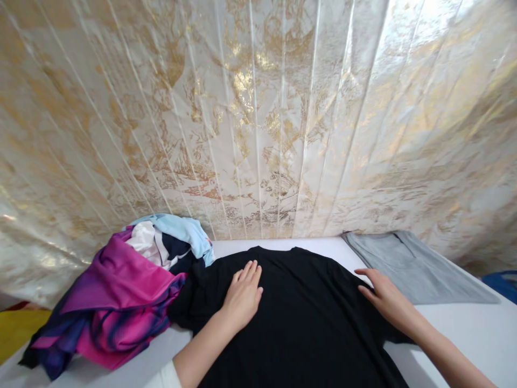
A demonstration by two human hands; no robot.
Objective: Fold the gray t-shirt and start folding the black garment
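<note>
A black T-shirt (299, 318) lies spread out on the white table, its neckline toward the curtain and its lower part running out of view at the bottom. My left hand (243, 296) rests flat on the shirt's left upper side, fingers stretched out and pointing away from me. Over by the right sleeve is my right hand (383, 296), thumb and fingers apart, with nothing visible between them. Whether its fingertips touch the sleeve I cannot tell.
To the left is a heap of clothes, with a pink and purple garment (129, 285) in front and a light blue one (181, 229) behind. A folded grey garment (416, 267) lies at the right on the white table (464, 334). A gold-patterned curtain (258, 134) hangs behind.
</note>
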